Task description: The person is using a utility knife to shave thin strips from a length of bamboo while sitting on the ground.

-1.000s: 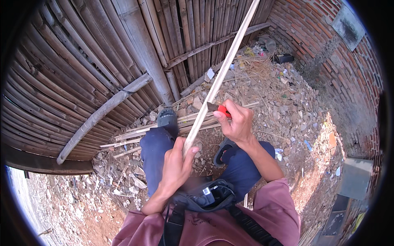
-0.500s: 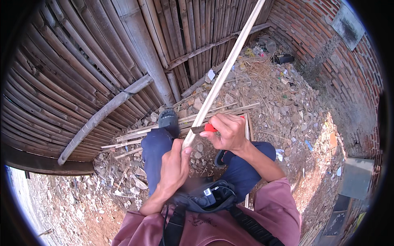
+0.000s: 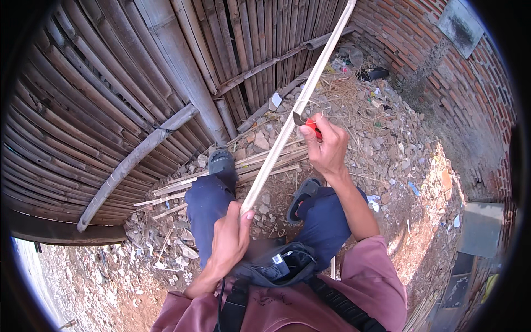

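My left hand (image 3: 229,237) is closed around the near end of a long pale bamboo strip (image 3: 276,149), which slants up and away to the top of the view. My right hand (image 3: 329,145) grips the red handle of a knife (image 3: 313,128). The dark blade rests against the strip about midway along it, and a thin curl of shaving shows beside the blade. Below the strip, several cut bamboo strips (image 3: 265,167) lie on the ground between and beyond my feet.
A bamboo slat wall (image 3: 110,83) with thick poles rises on the left. On the right stands a brick wall (image 3: 409,33). Stony rubble (image 3: 381,138) with bits of litter covers the ground. An open dark pouch (image 3: 276,265) hangs at my waist.
My right hand has slid the knife up and away along the strip, from close by my left hand to farther out. My left hand has shifted slightly down, still holding the strip's end.
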The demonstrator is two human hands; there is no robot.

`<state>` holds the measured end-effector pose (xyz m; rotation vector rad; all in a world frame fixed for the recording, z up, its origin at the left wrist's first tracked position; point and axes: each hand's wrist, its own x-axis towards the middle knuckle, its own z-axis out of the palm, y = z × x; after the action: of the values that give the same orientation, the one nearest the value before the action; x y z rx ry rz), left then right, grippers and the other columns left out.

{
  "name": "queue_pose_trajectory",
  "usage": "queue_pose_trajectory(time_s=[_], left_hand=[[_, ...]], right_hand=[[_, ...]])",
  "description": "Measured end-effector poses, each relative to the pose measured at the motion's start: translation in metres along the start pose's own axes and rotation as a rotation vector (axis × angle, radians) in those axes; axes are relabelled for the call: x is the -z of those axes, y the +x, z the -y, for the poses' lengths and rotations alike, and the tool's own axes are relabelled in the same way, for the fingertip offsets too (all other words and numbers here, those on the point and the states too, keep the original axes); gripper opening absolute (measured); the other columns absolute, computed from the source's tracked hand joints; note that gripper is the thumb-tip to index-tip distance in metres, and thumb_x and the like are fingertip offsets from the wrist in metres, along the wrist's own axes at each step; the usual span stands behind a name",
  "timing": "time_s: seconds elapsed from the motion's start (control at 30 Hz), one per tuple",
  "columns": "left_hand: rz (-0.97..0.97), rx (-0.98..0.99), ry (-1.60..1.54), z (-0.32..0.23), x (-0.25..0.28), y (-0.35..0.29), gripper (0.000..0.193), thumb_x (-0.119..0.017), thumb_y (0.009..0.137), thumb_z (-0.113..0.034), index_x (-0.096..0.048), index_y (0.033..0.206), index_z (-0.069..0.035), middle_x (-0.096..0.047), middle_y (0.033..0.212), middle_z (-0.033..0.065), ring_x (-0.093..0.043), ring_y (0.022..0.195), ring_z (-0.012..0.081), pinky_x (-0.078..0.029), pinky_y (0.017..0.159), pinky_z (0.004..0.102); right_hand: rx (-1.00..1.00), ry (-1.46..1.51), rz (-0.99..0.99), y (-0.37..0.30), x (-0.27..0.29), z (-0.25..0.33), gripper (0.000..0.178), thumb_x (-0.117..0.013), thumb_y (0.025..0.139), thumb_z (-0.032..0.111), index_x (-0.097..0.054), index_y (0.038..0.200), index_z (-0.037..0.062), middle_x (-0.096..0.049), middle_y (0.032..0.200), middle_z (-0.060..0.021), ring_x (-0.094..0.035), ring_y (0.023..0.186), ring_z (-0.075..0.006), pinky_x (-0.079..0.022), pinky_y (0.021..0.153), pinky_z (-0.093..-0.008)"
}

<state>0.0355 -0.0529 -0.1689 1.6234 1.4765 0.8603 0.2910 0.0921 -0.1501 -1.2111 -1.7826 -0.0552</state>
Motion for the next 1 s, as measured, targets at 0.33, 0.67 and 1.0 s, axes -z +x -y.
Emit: queue_pose_trajectory(time_s=[0.33,0.67,1.0], left_hand=[[0.022,-0.024,0.04,0.025,0.005,-0.023,0.022,-0.055,0.113,-0.019,-0.06,0.102,0.0,-0.056,0.064,0.0112,-0.054,0.055,0.0235,-0.044,0.057,0.0393],[0.008,0.046,-0.12,0.007,0.008,-0.002,0.024,-0.058,0.112,-0.021,-0.059,0.1,0.0,-0.056,0.067,0.0051,-0.052,0.061,0.0128,-0.042,0.058,0.0344],[0.072,-0.002,-0.169,0.012,-0.004,0.008,0.024,-0.061,0.11,-0.023,-0.067,0.115,0.0,-0.056,0.07,-0.0004,-0.049,0.063,0.0081,-0.04,0.058,0.0308]], right_hand=[[-0.315,0.519,-0.139,0.015,0.01,-0.063,0.048,-0.049,0.114,0.045,-0.057,0.087,0.0061,-0.045,0.067,0.0035,-0.04,0.061,-0.0099,-0.032,0.057,-0.0313],[-0.347,1.006,0.405,-0.018,-0.019,0.009,0.03,-0.069,0.107,0.025,-0.071,0.124,0.0001,-0.068,0.097,-0.0006,-0.06,0.086,-0.0074,-0.048,0.076,-0.0258],[-0.433,1.004,0.4,-0.016,-0.023,0.009,0.044,-0.072,0.104,0.04,-0.071,0.124,0.0007,-0.072,0.093,-0.0027,-0.052,0.068,-0.0042,-0.038,0.06,-0.0231]])
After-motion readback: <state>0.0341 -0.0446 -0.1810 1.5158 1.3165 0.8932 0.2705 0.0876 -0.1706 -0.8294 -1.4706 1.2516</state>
